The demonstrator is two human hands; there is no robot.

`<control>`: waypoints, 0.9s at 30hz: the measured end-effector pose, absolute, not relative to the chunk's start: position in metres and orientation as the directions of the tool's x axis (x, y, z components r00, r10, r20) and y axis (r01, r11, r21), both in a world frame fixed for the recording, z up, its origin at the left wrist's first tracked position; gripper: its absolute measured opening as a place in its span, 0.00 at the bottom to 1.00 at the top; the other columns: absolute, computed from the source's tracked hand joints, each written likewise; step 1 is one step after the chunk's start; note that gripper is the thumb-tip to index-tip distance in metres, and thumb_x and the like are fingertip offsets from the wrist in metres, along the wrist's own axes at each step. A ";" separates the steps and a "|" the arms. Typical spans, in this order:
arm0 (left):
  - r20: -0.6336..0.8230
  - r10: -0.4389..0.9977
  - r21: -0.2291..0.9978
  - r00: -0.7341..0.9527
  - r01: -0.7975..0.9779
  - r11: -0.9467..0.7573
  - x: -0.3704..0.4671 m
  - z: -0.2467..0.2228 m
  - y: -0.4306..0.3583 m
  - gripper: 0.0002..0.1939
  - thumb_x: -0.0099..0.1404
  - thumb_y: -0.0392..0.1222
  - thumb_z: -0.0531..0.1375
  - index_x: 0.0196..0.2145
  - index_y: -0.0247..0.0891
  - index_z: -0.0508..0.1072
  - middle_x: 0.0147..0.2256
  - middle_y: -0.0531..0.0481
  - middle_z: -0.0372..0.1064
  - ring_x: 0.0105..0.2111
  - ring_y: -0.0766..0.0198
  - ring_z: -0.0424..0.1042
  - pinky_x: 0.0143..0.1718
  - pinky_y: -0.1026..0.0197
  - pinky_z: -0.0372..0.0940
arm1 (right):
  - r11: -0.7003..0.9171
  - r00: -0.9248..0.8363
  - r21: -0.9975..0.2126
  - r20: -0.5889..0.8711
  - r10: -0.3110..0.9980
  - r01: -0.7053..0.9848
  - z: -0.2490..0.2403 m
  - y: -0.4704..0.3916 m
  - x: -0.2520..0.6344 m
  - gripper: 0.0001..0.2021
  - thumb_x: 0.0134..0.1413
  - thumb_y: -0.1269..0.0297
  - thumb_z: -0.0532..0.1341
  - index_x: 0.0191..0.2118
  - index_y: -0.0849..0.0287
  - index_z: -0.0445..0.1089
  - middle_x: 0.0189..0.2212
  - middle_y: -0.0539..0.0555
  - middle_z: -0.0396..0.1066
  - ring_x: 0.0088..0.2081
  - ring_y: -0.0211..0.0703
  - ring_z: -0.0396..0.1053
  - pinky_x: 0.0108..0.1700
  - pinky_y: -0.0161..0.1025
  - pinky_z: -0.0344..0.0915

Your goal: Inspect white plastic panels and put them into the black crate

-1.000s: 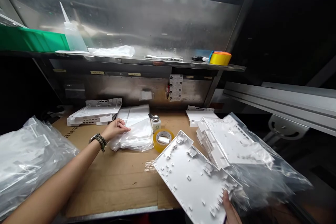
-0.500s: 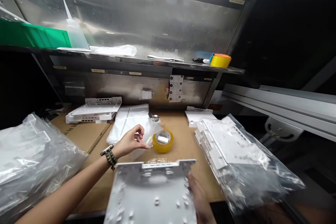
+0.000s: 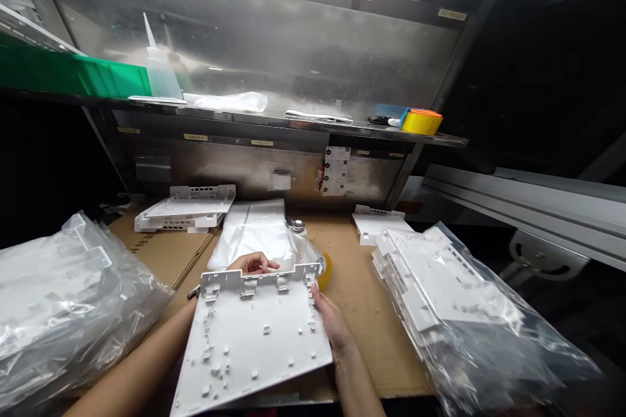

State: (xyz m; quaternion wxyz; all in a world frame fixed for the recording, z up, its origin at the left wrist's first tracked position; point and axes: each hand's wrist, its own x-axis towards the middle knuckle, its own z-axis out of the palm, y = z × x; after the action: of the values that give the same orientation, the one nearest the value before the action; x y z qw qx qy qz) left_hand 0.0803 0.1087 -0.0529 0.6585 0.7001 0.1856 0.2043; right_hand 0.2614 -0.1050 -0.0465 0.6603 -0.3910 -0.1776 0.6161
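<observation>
A white plastic panel (image 3: 264, 332), covered in small clips and posts, is held up tilted in front of me. My right hand (image 3: 332, 322) grips its right edge, thumb on the near face. Behind the panel's top edge is my left hand (image 3: 254, 263), with curled fingers partly hidden by the panel; whatever they hold does not show. Just beyond that hand lies a stack of clear plastic bags (image 3: 259, 225). A roll of yellowish tape (image 3: 327, 272) peeks out past the panel's upper right corner, mostly covered.
Bagged white panels (image 3: 440, 273) lie on the right, and another filled plastic bag (image 3: 73, 293) is on the left. More panels (image 3: 190, 208) sit at the back left, with one panel (image 3: 379, 225) at the back right. A shelf (image 3: 293, 118) runs above the cardboard (image 3: 357, 287).
The panel has risen and tilted in my right hand, now covering much of the tape roll. My left hand has shifted from beside the tape to behind the panel.
</observation>
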 end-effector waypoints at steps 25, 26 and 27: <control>0.025 0.743 0.996 0.669 -0.080 0.038 0.076 -0.025 0.073 0.14 0.66 0.48 0.67 0.40 0.37 0.71 0.35 0.51 0.72 0.33 0.61 0.73 0.37 0.55 0.72 | -0.018 0.258 -0.695 -0.291 0.921 -0.719 -0.058 -0.127 0.275 0.34 0.49 0.42 0.72 0.56 0.61 0.75 0.44 0.61 0.82 0.49 0.58 0.79 0.53 0.52 0.73; 0.011 0.733 0.995 0.680 -0.077 0.057 0.074 -0.022 0.071 0.14 0.65 0.48 0.68 0.41 0.37 0.71 0.35 0.51 0.72 0.33 0.61 0.73 0.37 0.55 0.72 | 0.011 0.299 -0.703 -0.288 0.910 -0.711 -0.058 -0.132 0.277 0.35 0.50 0.41 0.71 0.58 0.60 0.74 0.45 0.61 0.82 0.50 0.58 0.79 0.53 0.53 0.73; 0.000 0.725 0.994 0.689 -0.078 0.074 0.073 -0.020 0.067 0.15 0.64 0.48 0.69 0.41 0.37 0.71 0.35 0.51 0.72 0.33 0.61 0.73 0.38 0.55 0.72 | 0.039 0.342 -0.722 -0.278 0.897 -0.691 -0.058 -0.138 0.279 0.36 0.51 0.40 0.70 0.59 0.59 0.73 0.46 0.61 0.82 0.50 0.58 0.79 0.53 0.53 0.73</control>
State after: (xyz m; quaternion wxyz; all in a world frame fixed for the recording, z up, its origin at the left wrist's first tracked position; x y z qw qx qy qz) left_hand 0.0726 0.0675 -0.0204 0.6839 0.6138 0.2632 0.2935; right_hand 0.2785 -0.1377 -0.0577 0.7097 -0.4091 -0.1263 0.5595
